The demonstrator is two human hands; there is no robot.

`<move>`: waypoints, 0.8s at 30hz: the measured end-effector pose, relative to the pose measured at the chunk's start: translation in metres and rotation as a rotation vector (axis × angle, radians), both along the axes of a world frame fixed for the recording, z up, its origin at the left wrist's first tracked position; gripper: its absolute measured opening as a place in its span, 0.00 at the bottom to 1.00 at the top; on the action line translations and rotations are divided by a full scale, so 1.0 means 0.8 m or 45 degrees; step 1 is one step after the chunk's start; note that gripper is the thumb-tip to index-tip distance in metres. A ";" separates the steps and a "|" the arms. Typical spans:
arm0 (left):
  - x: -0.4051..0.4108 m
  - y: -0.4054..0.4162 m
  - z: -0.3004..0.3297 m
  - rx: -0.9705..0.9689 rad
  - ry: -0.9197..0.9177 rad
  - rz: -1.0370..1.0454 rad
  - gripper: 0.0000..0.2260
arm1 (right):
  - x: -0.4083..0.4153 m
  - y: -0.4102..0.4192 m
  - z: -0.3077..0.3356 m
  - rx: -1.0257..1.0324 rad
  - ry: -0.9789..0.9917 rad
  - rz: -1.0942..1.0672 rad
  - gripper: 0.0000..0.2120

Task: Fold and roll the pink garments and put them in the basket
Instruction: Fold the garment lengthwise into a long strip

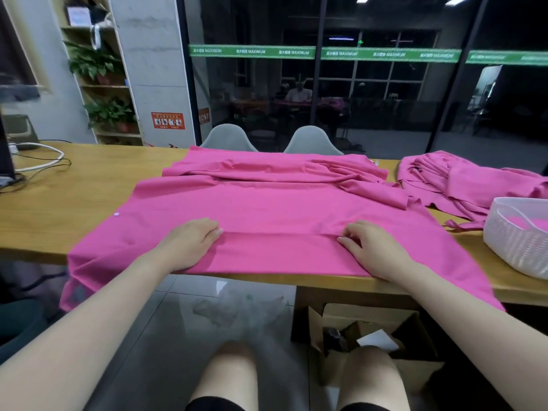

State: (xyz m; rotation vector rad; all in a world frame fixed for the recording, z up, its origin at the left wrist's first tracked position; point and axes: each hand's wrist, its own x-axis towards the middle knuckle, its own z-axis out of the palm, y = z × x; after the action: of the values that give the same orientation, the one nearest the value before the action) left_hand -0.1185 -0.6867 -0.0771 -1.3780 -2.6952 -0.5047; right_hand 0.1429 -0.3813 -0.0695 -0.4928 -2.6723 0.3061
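A large pink garment [267, 203] lies spread across the wooden table [74, 197], its near corners hanging over the front edge. A low fold runs across its near part. My left hand [189, 243] rests on the cloth at the left end of that fold, fingers curled with the tips pinching the fold. My right hand [370, 250] lies at the fold's right end, fingers bent and pinching the cloth. A second pink garment [462, 182] lies crumpled at the right rear. The white mesh basket [516, 241] stands at the right edge with something pink inside.
Cables [38, 161] trail over the table's left rear. Two grey chairs [311, 140] stand behind the table before a glass wall. An open cardboard box [370, 330] sits on the floor under the table, beside my knees.
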 end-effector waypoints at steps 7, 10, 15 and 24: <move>-0.028 0.039 0.056 0.205 0.119 0.212 0.13 | -0.049 0.024 0.092 -0.063 0.058 -0.174 0.09; -0.054 0.069 0.072 0.114 0.189 0.271 0.17 | -0.091 0.052 0.103 -0.019 -0.076 -0.267 0.11; -0.086 0.105 0.033 -0.042 0.174 0.259 0.19 | -0.130 0.084 0.046 0.217 -0.161 -0.226 0.14; -0.125 0.111 -0.007 -0.038 0.076 0.076 0.12 | -0.126 0.113 -0.005 0.105 -0.020 -0.122 0.16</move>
State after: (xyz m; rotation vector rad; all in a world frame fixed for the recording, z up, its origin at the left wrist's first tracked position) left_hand -0.2187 -0.5975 -0.0829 -1.2939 -2.6971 -0.4131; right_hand 0.0418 -0.2911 -0.0734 -0.5972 -2.6535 0.1639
